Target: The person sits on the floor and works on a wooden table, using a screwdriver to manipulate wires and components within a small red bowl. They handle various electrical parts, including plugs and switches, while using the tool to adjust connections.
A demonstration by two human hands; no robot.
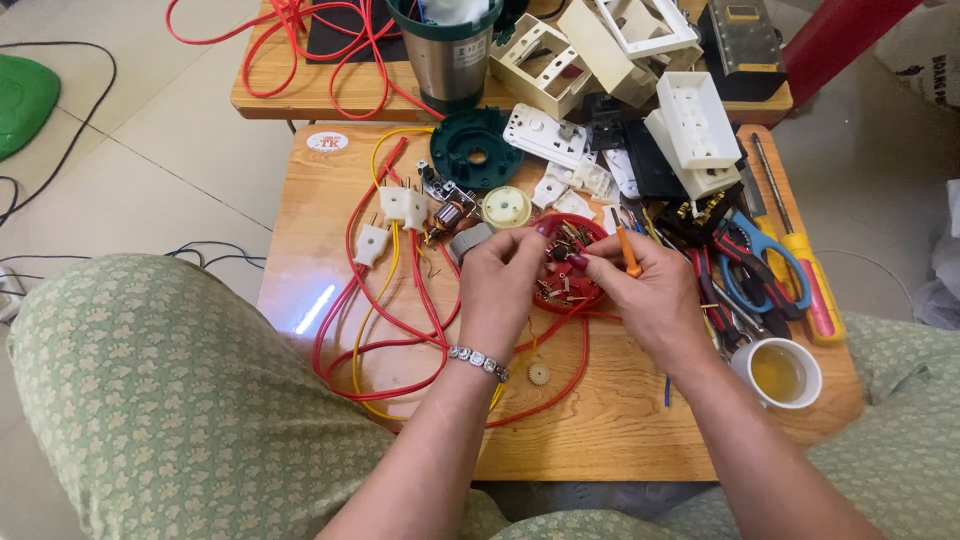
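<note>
A: Where are the hands?

B: Both are over the red dish (590, 292) near the middle of the wooden worktop (600, 420). The left hand (497, 290) and the right hand (650, 290) pinch together a small dark part (562, 252) with the fingers, just above the dish.

A: Does the right hand hold something more?

B: Yes, a small orange screwdriver (627, 250) stands between its fingers, pointing to 12 o'clock.

A: What lies around?

B: At 9 o'clock, red wires (350, 290) and white plugs (372, 243). At 3 o'clock, blue scissors (765, 262). At 4 o'clock, a white cup (780, 373) with yellow liquid. At 11 o'clock, a green round part (476, 148).
</note>
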